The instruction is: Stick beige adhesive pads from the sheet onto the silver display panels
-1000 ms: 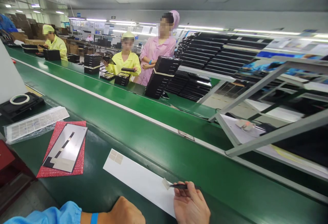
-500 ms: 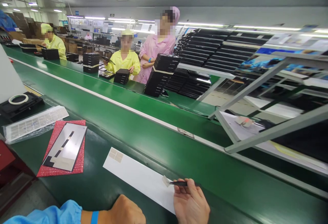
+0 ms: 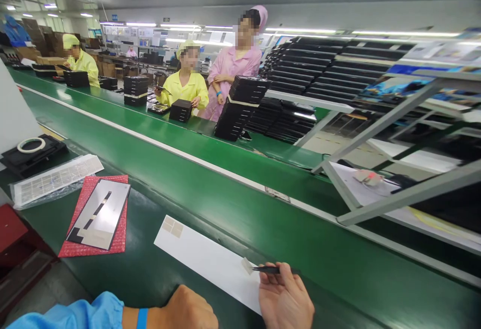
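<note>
Tweezers (image 3: 267,270) are held in a narrow pinch by the right hand (image 3: 285,298); a small pale patch (image 3: 247,265) lies at their tips, just left of the fingers (image 3: 266,279), on a long white strip (image 3: 203,264) running diagonally toward the upper left. The left hand (image 3: 184,311) is curled into a fist, farther away.

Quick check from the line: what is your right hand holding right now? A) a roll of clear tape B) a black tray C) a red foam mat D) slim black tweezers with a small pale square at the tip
D: the right hand pinches slim black tweezers, and a small pale square sits at their tip, beside the long white strip.
</note>
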{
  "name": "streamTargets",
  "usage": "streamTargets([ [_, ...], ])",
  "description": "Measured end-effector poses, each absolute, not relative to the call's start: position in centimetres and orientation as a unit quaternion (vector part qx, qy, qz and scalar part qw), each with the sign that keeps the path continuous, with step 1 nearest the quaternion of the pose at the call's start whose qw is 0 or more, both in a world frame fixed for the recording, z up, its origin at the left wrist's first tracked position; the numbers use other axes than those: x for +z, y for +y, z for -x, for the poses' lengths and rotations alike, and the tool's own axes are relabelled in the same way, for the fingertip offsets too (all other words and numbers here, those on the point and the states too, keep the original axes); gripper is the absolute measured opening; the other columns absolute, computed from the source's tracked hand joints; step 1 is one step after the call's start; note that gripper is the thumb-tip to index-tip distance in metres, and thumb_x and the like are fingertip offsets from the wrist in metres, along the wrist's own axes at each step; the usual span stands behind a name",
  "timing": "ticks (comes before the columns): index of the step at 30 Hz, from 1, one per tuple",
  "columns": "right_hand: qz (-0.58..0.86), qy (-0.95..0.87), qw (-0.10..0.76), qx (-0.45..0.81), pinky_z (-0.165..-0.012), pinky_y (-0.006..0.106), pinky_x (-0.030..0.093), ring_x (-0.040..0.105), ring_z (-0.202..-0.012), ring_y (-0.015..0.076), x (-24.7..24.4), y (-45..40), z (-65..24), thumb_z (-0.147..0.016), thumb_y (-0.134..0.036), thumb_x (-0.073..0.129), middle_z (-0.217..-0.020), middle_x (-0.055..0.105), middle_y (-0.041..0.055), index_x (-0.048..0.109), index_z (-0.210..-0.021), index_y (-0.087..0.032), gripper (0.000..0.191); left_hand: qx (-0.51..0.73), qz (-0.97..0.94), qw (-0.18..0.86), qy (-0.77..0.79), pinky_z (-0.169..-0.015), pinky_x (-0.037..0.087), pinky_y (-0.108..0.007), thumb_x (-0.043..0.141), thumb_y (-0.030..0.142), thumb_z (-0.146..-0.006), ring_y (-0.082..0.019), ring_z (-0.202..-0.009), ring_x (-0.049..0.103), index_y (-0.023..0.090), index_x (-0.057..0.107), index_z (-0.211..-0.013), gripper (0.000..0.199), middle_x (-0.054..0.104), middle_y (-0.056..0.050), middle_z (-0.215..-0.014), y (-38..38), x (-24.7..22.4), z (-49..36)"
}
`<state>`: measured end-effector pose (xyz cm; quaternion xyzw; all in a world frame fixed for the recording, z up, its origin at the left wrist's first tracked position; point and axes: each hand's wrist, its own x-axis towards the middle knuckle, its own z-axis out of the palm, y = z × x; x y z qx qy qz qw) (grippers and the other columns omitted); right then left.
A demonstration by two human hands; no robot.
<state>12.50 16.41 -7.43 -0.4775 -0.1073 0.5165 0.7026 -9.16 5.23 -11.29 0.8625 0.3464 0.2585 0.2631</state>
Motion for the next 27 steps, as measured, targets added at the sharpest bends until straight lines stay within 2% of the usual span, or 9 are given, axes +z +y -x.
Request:
streamTargets([
  [8,0.481,-0.108,0.702,0.514,-0.060,0.018,0.054,0.062,-0.079,0.0130,-7.4,16.5,-12.5,-0.046,-0.042,0.104,-0.088,0.060,0.0019,0.055,-0.095,-0.013,0.075,0.284,-0.860,0.245,0.345,-0.052,0.033,-0.024,0.059,0.010,-0.063,-0.010,-0.055,0.050,0.021,0.052,-0.058,0.014,0.060,0.005,-0.058,5.3,-11.6,9.1],
  [12,0.482,-0.108,0.701,0.515,-0.059,0.018,0.053,0.062,-0.079,0.0130,-7.3,16.4,-12.4,-0.047,-0.041,0.103,-0.088,0.060,0.0019,0.054,-0.094,-0.013,0.074,0.271,-0.865,0.206,0.368,-0.056,0.037,-0.026,0.061,0.010,-0.066,-0.011,-0.060,0.056,0.021,0.060,-0.066,0.011,0.067,0.003,-0.068,5.1,-10.7,9.1],
  [15,0.482,-0.108,0.700,0.515,-0.060,0.017,0.054,0.062,-0.079,0.0129,-7.1,16.4,-12.3,-0.047,-0.041,0.103,-0.089,0.060,0.0017,0.054,-0.094,-0.013,0.074,0.247,-0.872,0.167,0.389,-0.066,0.043,-0.028,0.066,0.014,-0.075,-0.013,-0.073,0.065,0.021,0.066,-0.081,0.009,0.074,0.002,-0.082,5.0,-9.2,9.3],
  [17,0.482,-0.107,0.700,0.516,-0.060,0.017,0.054,0.062,-0.079,0.0128,-7.1,16.5,-12.3,-0.045,-0.041,0.104,-0.089,0.061,0.0017,0.054,-0.094,-0.013,0.075,0.243,-0.875,0.145,0.393,-0.077,0.047,-0.030,0.066,0.020,-0.085,-0.015,-0.088,0.069,0.021,0.067,-0.094,0.009,0.077,0.002,-0.099,5.0,-8.1,9.3],
  [21,0.479,-0.109,0.702,0.515,-0.059,0.017,0.054,0.062,-0.078,0.0127,-7.2,16.6,-12.3,-0.045,-0.043,0.104,-0.089,0.060,0.0015,0.054,-0.093,-0.013,0.076,0.222,-0.885,0.089,0.400,-0.103,0.044,-0.035,0.060,0.040,-0.102,-0.020,-0.125,0.062,0.018,0.063,-0.119,0.029,0.071,-0.003,-0.135,4.9,-7.2,9.4],
  [24,0.478,-0.115,0.704,0.513,-0.058,0.017,0.053,0.062,-0.078,0.0124,-7.5,16.5,-12.4,-0.051,-0.043,0.102,-0.090,0.061,0.0015,0.055,-0.095,-0.013,0.071,0.201,-0.891,0.038,0.406,-0.113,0.037,-0.038,0.053,0.048,-0.106,-0.021,-0.134,0.056,0.015,0.060,-0.131,0.042,0.067,-0.006,-0.143,4.7,-7.6,9.3],
  [27,0.475,-0.122,0.706,0.511,-0.058,0.017,0.053,0.063,-0.078,0.0128,-7.7,16.5,-12.5,-0.057,-0.044,0.100,-0.091,0.061,0.0021,0.055,-0.096,-0.013,0.067,0.193,-0.892,-0.007,0.409,-0.118,0.032,-0.040,0.047,0.048,-0.108,-0.022,-0.135,0.056,0.014,0.060,-0.135,0.046,0.066,-0.007,-0.145,4.6,-8.1,9.3],
])
